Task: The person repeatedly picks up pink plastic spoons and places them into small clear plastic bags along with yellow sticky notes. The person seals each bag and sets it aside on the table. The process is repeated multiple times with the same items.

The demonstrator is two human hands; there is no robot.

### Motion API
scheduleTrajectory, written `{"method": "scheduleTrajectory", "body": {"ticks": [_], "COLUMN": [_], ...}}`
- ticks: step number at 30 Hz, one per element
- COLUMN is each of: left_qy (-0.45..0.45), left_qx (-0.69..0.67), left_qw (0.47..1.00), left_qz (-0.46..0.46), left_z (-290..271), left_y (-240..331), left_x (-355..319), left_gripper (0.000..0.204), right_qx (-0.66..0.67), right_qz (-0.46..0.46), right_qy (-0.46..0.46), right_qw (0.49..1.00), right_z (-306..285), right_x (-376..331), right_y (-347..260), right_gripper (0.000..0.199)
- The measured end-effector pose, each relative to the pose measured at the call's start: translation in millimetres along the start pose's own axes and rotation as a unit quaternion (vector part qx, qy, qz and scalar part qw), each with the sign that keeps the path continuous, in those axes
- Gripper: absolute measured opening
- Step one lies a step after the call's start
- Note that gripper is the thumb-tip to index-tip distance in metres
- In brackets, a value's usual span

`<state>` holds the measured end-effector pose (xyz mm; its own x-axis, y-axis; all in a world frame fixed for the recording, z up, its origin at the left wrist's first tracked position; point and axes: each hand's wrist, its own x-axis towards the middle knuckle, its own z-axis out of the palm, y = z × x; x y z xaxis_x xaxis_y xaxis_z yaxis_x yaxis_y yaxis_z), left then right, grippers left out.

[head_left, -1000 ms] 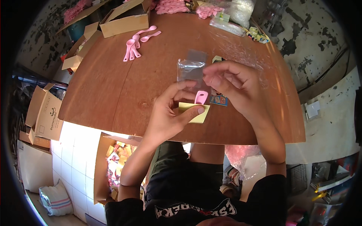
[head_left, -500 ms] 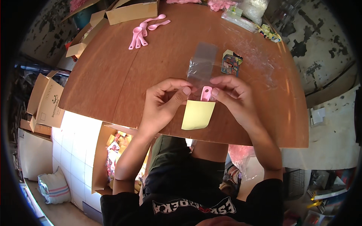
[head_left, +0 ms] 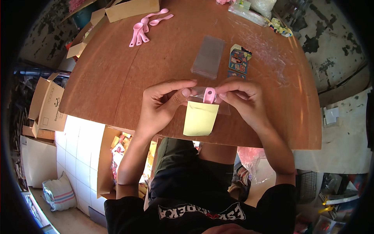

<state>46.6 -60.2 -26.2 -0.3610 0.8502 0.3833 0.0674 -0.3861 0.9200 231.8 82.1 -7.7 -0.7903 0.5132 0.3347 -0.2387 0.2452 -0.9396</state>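
My left hand (head_left: 159, 107) and my right hand (head_left: 246, 99) are both closed, pinching the two upper corners of a small clear plastic bag (head_left: 198, 93) above the table's near edge. A yellow paper card (head_left: 200, 120) hangs at the bag's front. The handle of a pink spoon (head_left: 209, 95), with a hole at its end, sticks up over the card's top edge; the rest of the spoon is hidden behind the card. Beyond my hands lies a stack of flat clear bags (head_left: 208, 56). Right of that stack is a colourful printed card piece (head_left: 238, 60).
Several pink spoons (head_left: 138, 35) lie at the far left of the brown table (head_left: 105, 85). An open cardboard box (head_left: 132, 9) stands behind them. Plastic packs (head_left: 249, 17) sit at the far right. Below the table's left edge, a carton (head_left: 106, 163) holds colourful packets.
My hands and the bag have come slightly left, apart from the stack of bags. The bag's top is spread between my fingers, and more of the printed card piece shows.
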Motion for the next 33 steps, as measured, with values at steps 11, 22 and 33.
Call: {"method": "scheduleTrajectory", "body": {"ticks": [11, 22, 33], "left_qy": [-0.026, -0.019, -0.029], "left_qx": [-0.030, -0.051, 0.100], "left_qw": [0.999, 0.998, 0.993], "left_qz": [-0.014, -0.020, -0.051], "left_z": [-8.6, -5.6, -33.5], "left_y": [0.0, -2.8, 40.0], "left_x": [-3.2, -2.1, -73.1], "left_gripper": [0.018, 0.019, 0.040], "right_qx": [-0.113, -0.096, -0.022], "right_qz": [-0.066, -0.108, -0.021], "right_qy": [-0.048, -0.015, -0.095], "right_qw": [0.990, 0.989, 0.995], "right_z": [-1.9, 10.1, 3.0], "right_x": [-3.0, -6.4, -13.5], "right_y": [-7.0, 2.0, -8.6], "right_gripper": [0.022, 0.034, 0.026]}}
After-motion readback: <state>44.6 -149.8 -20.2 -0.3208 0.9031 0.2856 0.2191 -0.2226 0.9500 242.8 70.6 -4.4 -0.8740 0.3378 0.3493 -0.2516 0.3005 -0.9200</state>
